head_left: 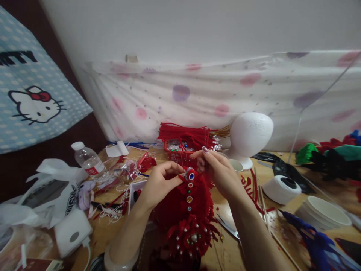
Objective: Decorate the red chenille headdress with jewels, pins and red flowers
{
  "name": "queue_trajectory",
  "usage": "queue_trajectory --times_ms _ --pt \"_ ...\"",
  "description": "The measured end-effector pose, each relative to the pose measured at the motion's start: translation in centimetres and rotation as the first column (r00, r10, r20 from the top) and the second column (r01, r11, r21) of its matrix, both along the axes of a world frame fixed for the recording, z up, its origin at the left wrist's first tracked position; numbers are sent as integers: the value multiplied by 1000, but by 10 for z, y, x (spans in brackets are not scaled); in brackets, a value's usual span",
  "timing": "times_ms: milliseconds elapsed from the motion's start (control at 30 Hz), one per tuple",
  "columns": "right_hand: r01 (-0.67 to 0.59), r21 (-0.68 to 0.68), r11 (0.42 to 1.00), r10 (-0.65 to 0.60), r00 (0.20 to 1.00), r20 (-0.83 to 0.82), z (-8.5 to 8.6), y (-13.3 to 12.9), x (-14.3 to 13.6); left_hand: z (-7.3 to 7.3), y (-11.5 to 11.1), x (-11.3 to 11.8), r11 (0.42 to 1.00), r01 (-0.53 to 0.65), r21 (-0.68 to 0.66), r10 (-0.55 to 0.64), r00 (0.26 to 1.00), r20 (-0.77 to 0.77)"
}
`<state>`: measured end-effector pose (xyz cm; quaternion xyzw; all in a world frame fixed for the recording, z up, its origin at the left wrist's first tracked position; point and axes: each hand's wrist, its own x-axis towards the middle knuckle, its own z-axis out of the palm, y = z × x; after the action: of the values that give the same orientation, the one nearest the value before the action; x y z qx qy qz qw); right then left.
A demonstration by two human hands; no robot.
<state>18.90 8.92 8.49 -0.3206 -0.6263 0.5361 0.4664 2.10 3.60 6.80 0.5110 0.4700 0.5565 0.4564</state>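
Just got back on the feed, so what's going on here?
A person is working on a red piece decorated with gems and a beaded flower. The left hand holds its top beside the large blue gem. The right hand is raised close by, fingers bent; whether it grips anything fine is unclear. Scissors lie on the table, and a white foam head stands behind.

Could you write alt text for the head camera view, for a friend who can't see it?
A person's left hand holds a red, jewelled fabric piece near its top, with the right hand close beside it. The cluttered wooden table also holds a white head form and a plastic bottle.
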Motion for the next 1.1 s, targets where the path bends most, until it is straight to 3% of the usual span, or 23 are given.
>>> queue_trajectory --times_ms 133,300,500,667,833,1100 --pt "75 44 996 -77 995 55 -4 -1 5 0 0 -1 1000 -2 -12 2 1000 -12" --pt "-28 76 997 19 993 120 -4 -1 11 -2 0 -3 999 10 -40 -11 1000 -20" --pt "128 131 983 -142 985 98 -6 7 21 -2 -1 -3 999 8 -54 -8 1000 -11" --pt "-100 80 992 76 962 261 -6 3 14 2 -2 -1 999 -21 -37 20 999 -45" --pt "-351 -24 936 337 876 344 -9 5 15 3 -2 0 999 -40 -32 37 996 -81" --pt "-381 137 914 313 881 355 -11 8 17 1 -1 0 999 -46 -28 44 995 -94"
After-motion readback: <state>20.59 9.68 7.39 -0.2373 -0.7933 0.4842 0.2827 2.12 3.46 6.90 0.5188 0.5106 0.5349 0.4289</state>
